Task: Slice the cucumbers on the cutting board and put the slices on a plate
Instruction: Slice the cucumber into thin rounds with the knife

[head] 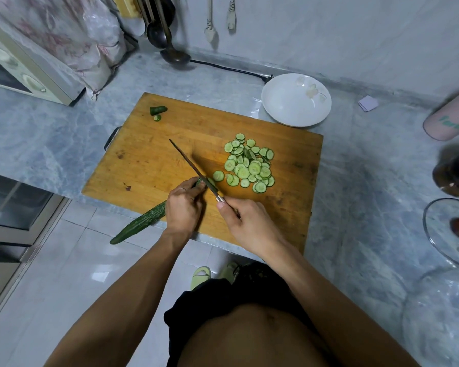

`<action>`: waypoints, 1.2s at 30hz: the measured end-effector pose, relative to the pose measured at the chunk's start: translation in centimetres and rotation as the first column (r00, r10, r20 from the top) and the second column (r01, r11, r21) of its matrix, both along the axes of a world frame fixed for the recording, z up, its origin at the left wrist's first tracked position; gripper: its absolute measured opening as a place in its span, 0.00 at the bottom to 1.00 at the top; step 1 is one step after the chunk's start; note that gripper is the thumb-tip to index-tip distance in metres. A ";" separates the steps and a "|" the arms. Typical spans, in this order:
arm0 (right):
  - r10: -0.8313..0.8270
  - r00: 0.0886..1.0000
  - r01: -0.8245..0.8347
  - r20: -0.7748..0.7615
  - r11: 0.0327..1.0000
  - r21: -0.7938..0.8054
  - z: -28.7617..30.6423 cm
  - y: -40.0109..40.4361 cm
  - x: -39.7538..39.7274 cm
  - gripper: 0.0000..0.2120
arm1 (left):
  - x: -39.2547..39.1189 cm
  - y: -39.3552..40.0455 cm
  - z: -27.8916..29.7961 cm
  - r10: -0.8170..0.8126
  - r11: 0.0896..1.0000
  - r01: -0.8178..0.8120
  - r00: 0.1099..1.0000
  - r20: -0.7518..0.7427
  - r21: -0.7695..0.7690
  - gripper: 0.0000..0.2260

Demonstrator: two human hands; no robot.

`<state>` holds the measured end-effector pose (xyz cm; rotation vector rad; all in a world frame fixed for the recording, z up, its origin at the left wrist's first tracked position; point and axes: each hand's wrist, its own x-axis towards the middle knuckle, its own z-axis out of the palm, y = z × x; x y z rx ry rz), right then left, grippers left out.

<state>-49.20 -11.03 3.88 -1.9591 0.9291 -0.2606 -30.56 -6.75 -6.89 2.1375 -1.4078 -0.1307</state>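
Slicing is midway. The right hand point(245, 221) grips the knife point(194, 169); the left hand point(183, 205) curls its fingers onto the cucumber point(141, 222) overhanging the cutting board point(149, 160). Beyond lies the slice pile point(249, 164); farther, the white plate point(296, 99) holds no slices. Next: another thin cut beside the fingertips.

Head view, steeply downward; near the cutting board point(202, 165), seemingly.

pink canister point(451, 119), teal lettering, unreadable

Green cucumber point(141, 223), white plate point(296, 100), tan cutting board point(149, 157).
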 end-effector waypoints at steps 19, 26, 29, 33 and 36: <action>-0.011 1.000 0.011 -0.003 0.999 0.046 -0.6 0.2 0.5 0.13 | 0.0 0.0 -0.5 -0.008 1.000 0.008 1.000 0.009 -0.013 0.13; -0.052 0.999 0.053 -0.013 0.997 0.058 -1.8 -1.0 1.4 0.19 | -0.3 0.0 -0.2 -0.010 0.998 0.012 1.000 0.022 -0.063 0.14; -0.095 0.995 0.093 0.013 0.992 0.088 -2.0 -1.2 1.0 0.19 | -0.2 0.0 0.1 -0.014 0.997 0.016 1.000 0.028 -0.073 0.14; -0.174 0.983 0.161 0.056 0.970 0.185 -2.2 -1.7 0.8 0.21 | -0.4 0.0 0.7 0.000 0.995 0.003 1.000 0.025 -0.104 0.10; -0.147 0.987 0.135 0.062 0.977 0.164 -1.9 -1.8 0.2 0.20 | -0.5 0.0 0.7 -0.005 0.995 0.007 1.000 0.025 -0.096 0.11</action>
